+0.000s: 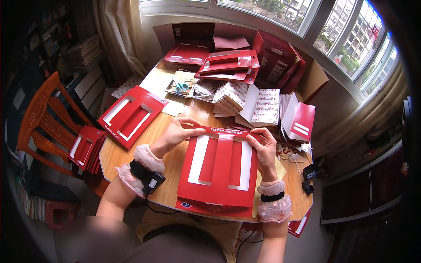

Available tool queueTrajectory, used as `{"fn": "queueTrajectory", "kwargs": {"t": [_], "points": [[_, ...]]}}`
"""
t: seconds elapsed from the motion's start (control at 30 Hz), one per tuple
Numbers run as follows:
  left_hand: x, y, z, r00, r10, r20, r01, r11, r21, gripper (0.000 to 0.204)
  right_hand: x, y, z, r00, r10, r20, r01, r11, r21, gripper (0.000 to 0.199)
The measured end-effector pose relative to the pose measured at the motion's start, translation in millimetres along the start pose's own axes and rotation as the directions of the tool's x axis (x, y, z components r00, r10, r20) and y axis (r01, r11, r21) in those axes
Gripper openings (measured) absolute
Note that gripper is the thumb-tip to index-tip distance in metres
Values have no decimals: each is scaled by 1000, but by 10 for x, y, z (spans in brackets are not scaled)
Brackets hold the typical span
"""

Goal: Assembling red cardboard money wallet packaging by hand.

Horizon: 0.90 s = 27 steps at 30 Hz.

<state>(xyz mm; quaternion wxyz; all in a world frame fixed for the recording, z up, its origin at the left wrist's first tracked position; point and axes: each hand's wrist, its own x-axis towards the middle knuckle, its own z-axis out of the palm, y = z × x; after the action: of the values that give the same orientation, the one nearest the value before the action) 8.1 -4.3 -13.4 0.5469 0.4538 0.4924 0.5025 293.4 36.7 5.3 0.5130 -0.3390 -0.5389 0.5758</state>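
Note:
A red cardboard sleeve (221, 162) with two long cut-out windows lies in front of me at the near edge of the table. White shows through the left part of each window. My left hand (176, 135) pinches the sleeve's far left corner between thumb and fingers. At the far right corner, my right hand (264, 150) grips the edge, its thumb on the upper face. Along the near edge a flap with a small round blue mark sticks out. The fingers' undersides are hidden.
Another red windowed sleeve (131, 116) lies left on the wooden table (175, 193). At the back stand stacked red card pieces (228, 63), teal scissors (181, 87) and patterned paper envelopes (265, 105). A wooden chair (52, 127) holds more sleeves (87, 148). A small black device (310, 171) sits at the right edge.

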Motion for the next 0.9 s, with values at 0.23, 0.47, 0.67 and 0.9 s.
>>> {"fn": "queueTrajectory", "kwargs": {"t": [0.23,0.47,0.67,0.9], "points": [[2,-8,12,1000,-14,11,14,999,-41,26,-5,11,-4,997,69,-25,-69,998,9,17],[54,-70,-3,999,11,39,-7,995,-100,26,45,68,-104,977,210,-45,-202,970,133,10],[22,-1,35,984,104,142,-83,985,-149,35,54,-17,-238,949,314,0,-309,933,182,7],[5,-6,58,941,234,245,-196,966,-170,34,146,148,-402,936,352,28,-352,923,156,6]]}}
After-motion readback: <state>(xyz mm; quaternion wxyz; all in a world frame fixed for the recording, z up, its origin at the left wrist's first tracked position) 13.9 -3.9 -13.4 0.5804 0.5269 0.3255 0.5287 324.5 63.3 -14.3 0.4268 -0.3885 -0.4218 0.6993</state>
